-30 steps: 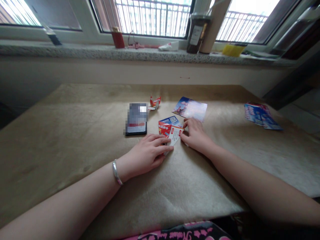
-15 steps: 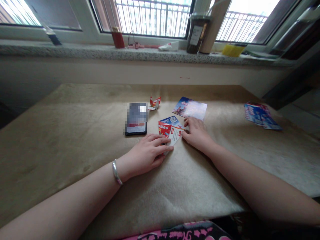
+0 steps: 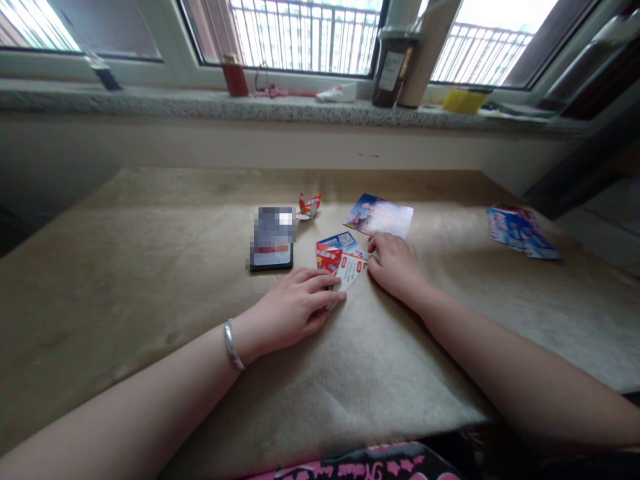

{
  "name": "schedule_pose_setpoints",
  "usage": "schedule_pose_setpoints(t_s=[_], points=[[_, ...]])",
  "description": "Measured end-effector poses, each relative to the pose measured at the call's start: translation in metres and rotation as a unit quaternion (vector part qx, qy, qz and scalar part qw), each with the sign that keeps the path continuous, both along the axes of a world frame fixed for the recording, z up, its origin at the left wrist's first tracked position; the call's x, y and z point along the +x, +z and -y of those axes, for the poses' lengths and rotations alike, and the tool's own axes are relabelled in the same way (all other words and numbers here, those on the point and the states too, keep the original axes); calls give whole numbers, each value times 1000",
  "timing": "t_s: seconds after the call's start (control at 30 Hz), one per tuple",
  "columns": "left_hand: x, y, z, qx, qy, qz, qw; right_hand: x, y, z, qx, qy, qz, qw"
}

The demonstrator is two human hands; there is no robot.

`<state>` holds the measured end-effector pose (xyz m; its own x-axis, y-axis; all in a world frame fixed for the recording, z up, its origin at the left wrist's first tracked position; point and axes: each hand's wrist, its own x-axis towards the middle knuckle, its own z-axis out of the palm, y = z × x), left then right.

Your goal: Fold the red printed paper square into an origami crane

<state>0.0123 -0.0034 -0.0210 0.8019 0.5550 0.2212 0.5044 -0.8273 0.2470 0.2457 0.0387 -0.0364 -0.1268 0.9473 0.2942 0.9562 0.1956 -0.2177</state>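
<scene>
A folded sheet of printed paper (image 3: 353, 268), with red, white and blue panels, lies on the table in front of me. My left hand (image 3: 305, 300) rests flat on its lower left part, fingers stretched out and covering that corner. At the paper's right corner is my right hand (image 3: 395, 263), loosely bent, with thumb and index finger a little apart. Whether its thumb touches the paper's edge is hard to make out. Just beyond the right fingertips lies a blue and pink printed sheet (image 3: 377, 213). A phone-like device (image 3: 273, 257), its screen blurred out, lies beyond my left hand.
A small red and white folded paper piece (image 3: 310, 207) stands behind the device. Several blue printed sheets (image 3: 523, 233) lie at the right of the tan-covered table (image 3: 125, 267). Along the windowsill (image 3: 175, 103) stand a red container (image 3: 234, 79) and a dark jar (image 3: 393, 70).
My right thumb has shifted slightly to the right along the folded paper's corner. My left hand stays in place on the paper.
</scene>
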Motion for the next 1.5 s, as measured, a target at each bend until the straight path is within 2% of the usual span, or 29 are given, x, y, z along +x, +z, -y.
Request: schedule_pose_setpoints(t_s=[0.37,0.83,0.9,1.0,1.13,1.2,1.27,1.5], points=[[0,0,0,-9,-1,9,1000,2,1,3,-2,25,-18,1000],[-4,7,1,-47,-13,13,999,4,-3,0,-3,10,-32,999],[-5,8,2,-51,-16,10,999,4,1,3,4,34,-38,999],[-5,9,2,-47,-11,15,999,4,9,9,39,113,-38,992],[-4,8,0,-41,-11,25,999,2,15,20,2,305,-42,952],[-4,6,-1,-40,-13,22,999,-1,16,23,-18,356,-45,933],[-4,4,-1,-28,-15,16,999,-4,17,26,-25,375,-44,926],[-3,6,-1,23,-12,0,1000,-11,17,28,-9,370,-45,928]])
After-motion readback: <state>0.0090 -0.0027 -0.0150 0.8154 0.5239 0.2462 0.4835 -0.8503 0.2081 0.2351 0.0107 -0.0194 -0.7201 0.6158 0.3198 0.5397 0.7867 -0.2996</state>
